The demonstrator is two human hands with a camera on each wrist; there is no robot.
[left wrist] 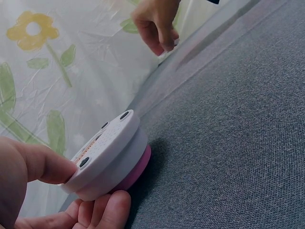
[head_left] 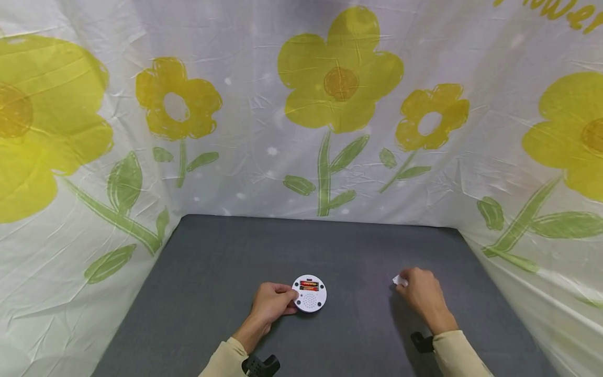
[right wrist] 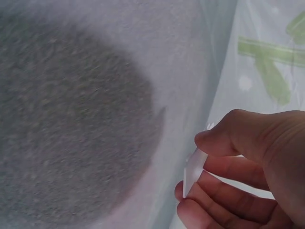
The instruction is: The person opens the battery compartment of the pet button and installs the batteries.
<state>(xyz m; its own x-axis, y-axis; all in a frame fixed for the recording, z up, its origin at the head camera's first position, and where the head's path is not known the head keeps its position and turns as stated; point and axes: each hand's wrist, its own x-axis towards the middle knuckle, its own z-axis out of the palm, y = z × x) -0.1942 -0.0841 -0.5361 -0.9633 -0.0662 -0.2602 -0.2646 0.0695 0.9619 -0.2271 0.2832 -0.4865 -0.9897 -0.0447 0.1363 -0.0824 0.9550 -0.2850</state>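
My left hand (head_left: 271, 305) pinches the edge of a round white device (head_left: 310, 302) between thumb and fingers. The device's underside faces up, showing several dark rubber feet, a patch of small holes and an uncovered battery compartment. Two orange-red batteries (head_left: 309, 286) lie side by side in it. From the side, in the left wrist view, a pink band (left wrist: 137, 168) shows below the white body. Off to the right, my right hand (head_left: 423, 294) grips a small white plastic battery cover (right wrist: 194, 167) by its edges, thumb on one side and fingers on the other, above the table.
A dark grey cloth-covered table (head_left: 226, 251) lies under both hands. White curtains with yellow flowers (head_left: 341, 84) hang along its back, left and right sides. Dark wrist straps (head_left: 260, 365) sit at both sleeve cuffs.
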